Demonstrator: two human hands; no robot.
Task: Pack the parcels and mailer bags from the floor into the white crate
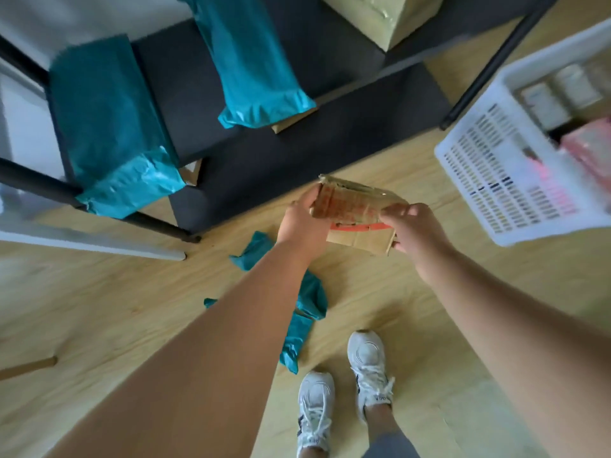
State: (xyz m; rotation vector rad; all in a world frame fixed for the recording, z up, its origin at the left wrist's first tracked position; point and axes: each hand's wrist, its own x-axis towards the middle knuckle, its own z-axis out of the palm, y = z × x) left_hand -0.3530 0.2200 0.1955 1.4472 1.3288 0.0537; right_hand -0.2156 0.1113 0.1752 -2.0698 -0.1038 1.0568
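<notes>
Above the floor point(132, 309), both hands — left hand point(302, 223), right hand point(408, 231) — grip a cardboard parcel point(355, 206) (white crate point(502, 180) nearby).

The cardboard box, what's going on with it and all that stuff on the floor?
A person is holding the cardboard parcel in the air, with the left hand at one end and the right hand at the other. The white crate is off to the right and already has some packages inside. Teal mailer bags lie on the floor by the person's shoes, not yet packed.
</notes>
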